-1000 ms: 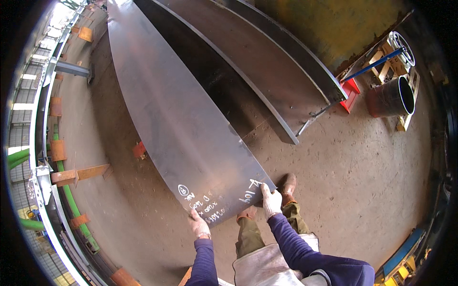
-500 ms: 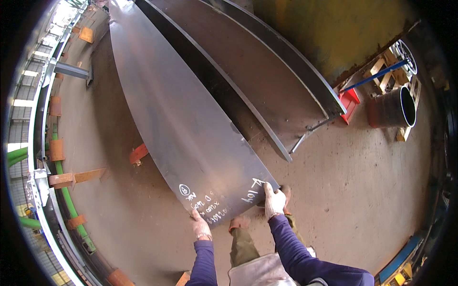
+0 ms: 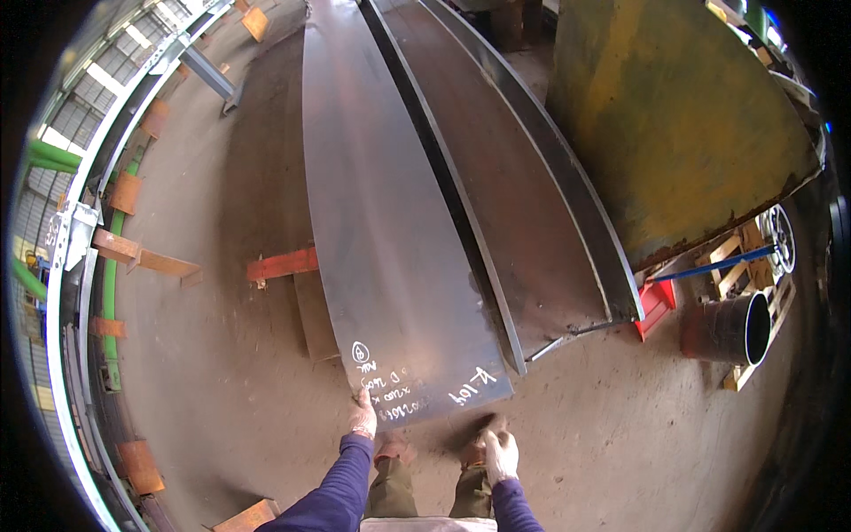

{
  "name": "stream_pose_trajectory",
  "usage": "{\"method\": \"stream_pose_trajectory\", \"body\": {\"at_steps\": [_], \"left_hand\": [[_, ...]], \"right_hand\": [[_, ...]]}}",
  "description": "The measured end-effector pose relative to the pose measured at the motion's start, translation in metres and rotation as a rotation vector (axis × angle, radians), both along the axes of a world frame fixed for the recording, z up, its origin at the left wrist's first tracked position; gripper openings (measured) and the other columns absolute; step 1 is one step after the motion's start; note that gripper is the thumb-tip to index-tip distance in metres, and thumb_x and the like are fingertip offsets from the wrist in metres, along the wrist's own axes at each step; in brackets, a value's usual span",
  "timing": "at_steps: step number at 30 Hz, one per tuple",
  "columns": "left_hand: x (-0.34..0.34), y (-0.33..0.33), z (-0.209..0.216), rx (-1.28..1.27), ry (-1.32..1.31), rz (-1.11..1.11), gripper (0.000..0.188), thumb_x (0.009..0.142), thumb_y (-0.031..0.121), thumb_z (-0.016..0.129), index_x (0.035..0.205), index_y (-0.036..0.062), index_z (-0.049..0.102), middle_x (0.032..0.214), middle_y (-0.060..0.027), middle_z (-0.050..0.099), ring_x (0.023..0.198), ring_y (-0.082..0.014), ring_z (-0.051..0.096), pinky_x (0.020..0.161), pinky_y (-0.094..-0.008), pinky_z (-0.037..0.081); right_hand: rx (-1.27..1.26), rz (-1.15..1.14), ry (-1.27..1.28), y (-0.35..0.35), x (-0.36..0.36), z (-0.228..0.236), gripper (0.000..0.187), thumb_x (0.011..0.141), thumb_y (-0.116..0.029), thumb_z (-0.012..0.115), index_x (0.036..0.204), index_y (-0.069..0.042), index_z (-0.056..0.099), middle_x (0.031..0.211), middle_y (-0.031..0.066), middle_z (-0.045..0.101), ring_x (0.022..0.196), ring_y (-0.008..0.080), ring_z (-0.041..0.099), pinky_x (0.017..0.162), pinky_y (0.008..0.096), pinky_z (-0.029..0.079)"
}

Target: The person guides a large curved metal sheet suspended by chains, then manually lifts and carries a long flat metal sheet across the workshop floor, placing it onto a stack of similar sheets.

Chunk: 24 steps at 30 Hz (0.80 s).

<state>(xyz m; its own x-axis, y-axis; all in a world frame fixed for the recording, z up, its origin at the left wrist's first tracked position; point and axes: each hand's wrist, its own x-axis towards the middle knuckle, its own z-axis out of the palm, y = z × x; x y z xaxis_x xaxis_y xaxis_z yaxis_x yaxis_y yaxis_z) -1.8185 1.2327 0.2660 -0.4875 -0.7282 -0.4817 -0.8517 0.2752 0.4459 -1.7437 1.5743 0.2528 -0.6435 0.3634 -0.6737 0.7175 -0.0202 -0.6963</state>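
Note:
A long grey steel plate stretches away from me, with white chalk marks on its near end. My left hand, in a pale glove, grips the plate's near left corner, thumb on top and fingers hidden underneath. Just off the plate's near right corner is my right hand, also gloved. Its fingers are curled in, apart from the plate, and nothing shows in them. Along the plate's right side lies a steel beam with upright edge flanges.
A red steel support sticks out beneath the plate's left side. To the right are a big rusty yellowish plate, a dark bucket and a wooden pallet. Steel rails with orange brackets run along the left.
My right hand has let go of the plate's near right corner and drawn back from it. The plate's near end now lies closer to the beam. My left hand keeps its grip.

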Motion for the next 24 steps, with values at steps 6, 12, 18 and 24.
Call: {"method": "stream_pose_trajectory", "body": {"at_steps": [6,12,18,24], "left_hand": [[-0.016,-0.008,0.05,0.032,-0.253,-0.067,0.09,0.098,0.077,0.037,0.134,-0.0021,0.062,0.129,-0.0332,0.065,0.123,-0.0513,0.059,0.101,-0.055,0.048],[-0.007,-0.038,0.046,0.084,-0.146,-0.086,0.083,0.094,0.069,0.057,0.141,0.0015,0.056,0.135,-0.0288,0.064,0.128,-0.0442,0.061,0.107,-0.0505,0.047],[0.067,-0.09,0.125,0.061,-0.103,-0.356,0.073,0.091,0.064,0.065,0.131,0.0033,0.062,0.133,-0.0236,0.067,0.129,-0.0384,0.061,0.109,-0.0476,0.048],[0.247,-0.244,0.159,0.215,-0.15,-0.34,0.066,0.093,0.058,0.068,0.124,-0.0007,0.066,0.118,-0.022,0.073,0.11,-0.0308,0.071,0.086,-0.0439,0.058]], "right_hand": [[0.27,0.167,-0.104,0.116,0.103,-0.076,0.054,0.091,-0.032,0.076,0.126,0.005,0.059,0.094,0.0137,0.07,0.065,0.0173,0.066,0.056,0.0323,0.054],[0.512,0.29,-0.306,0.157,0.183,-0.063,0.045,0.088,-0.035,0.074,0.106,0.005,0.065,0.082,0.018,0.069,0.067,0.025,0.065,0.061,0.0414,0.053],[0.501,0.227,-0.211,0.121,0.184,0.009,0.039,0.088,-0.027,0.07,0.102,0.008,0.059,0.068,0.0173,0.065,0.048,0.0237,0.06,0.045,0.04,0.05],[0.384,0.265,-0.148,-0.045,0.123,0.1,0.053,0.085,-0.039,0.072,0.104,0.009,0.066,0.094,0.0262,0.073,0.087,0.0368,0.072,0.077,0.0444,0.056]]}}
